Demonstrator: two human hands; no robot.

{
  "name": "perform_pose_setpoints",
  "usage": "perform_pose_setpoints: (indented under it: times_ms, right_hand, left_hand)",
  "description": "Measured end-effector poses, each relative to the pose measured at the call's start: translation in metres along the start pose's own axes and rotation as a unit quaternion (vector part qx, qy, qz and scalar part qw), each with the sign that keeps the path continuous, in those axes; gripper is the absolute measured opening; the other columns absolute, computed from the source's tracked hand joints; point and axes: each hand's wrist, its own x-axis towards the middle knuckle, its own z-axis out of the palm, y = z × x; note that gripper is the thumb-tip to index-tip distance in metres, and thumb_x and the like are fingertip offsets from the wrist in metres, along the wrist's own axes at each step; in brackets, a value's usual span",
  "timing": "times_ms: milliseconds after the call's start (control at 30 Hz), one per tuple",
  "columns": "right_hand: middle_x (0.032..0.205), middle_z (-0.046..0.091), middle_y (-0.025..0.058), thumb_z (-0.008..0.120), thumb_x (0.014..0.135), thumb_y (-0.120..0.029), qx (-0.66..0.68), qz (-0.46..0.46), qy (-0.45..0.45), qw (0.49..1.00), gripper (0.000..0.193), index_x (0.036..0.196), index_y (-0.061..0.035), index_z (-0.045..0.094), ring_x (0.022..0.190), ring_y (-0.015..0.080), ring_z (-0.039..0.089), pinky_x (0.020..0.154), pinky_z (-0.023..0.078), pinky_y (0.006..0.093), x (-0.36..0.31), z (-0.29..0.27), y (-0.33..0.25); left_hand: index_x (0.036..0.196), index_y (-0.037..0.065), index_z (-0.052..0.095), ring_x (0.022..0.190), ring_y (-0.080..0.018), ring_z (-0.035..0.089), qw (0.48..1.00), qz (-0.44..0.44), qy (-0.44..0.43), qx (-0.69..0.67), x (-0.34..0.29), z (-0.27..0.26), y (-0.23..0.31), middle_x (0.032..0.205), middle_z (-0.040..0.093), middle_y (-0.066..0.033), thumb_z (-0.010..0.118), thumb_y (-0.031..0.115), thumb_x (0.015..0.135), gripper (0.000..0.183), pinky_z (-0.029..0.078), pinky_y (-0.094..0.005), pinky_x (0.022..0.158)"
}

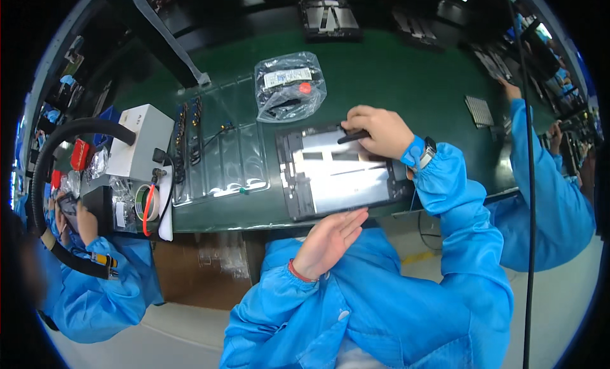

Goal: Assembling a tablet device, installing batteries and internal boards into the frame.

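Note:
In front of me on the green bench lies a black tablet-like device (293, 178) with its inner side up. A shiny silver panel (324, 172) fills most of its frame. My right hand (380, 133) is closed over the device's far right part, gripping a short black stick-shaped tool (351, 137); its tip points left above the panel. My left hand (333, 239) is at the near edge, fingers stretched out and palm turned up and inward, with nothing in it. Whether its fingertips touch the frame I cannot tell.
Beyond the device sits a clear plastic bag (290, 86) of dark parts. To the left are a transparent tray (232, 156) with cables, a white box (141, 140) with a black hose, and a tape roll (145, 202). Co-workers' blue sleeves (526, 178) flank both sides; another device (329, 20) lies far back.

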Motion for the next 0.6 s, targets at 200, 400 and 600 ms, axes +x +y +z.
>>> perform_pose_setpoints:
  times_ms: [200,400,600]
  right_hand:
    - [0.101,0.059,0.0053,0.054,0.066,-0.004,0.0,0.018,-0.034,0.999,0.031,0.094,-0.0088,0.066,0.086,0.0275,0.058,0.074,0.048,0.0357,-0.005,-0.008,-0.005]
    - [0.105,0.057,0.0142,0.054,0.063,-0.004,0.02,0.042,-0.052,0.998,0.039,0.101,-0.0015,0.062,0.094,0.0307,0.056,0.083,0.045,0.0348,0.001,-0.029,-0.015]
    - [0.105,0.056,0.0115,0.052,0.073,0.004,0.2,-0.049,0.365,0.908,0.038,0.111,-0.001,0.055,0.097,0.0243,0.056,0.081,0.045,0.0289,-0.015,-0.062,-0.055]
  left_hand:
    - [0.108,-0.002,0.052,0.115,-0.0223,0.047,0.986,0.102,0.064,0.114,-0.006,0.024,0.002,0.114,0.055,-0.0107,0.049,0.015,0.09,0.025,0.04,-0.0319,0.091]
    - [0.1,0.001,0.055,0.091,-0.0156,0.054,0.952,0.298,0.05,0.046,0.035,0.061,0.004,0.098,0.056,-0.0059,0.055,0.008,0.084,0.018,0.043,-0.0326,0.083]
    - [0.123,0.0,0.042,0.096,-0.015,0.05,0.796,0.44,0.051,0.413,0.022,0.097,0.02,0.116,0.045,-0.01,0.057,-0.001,0.075,0.05,0.043,-0.0252,0.079]
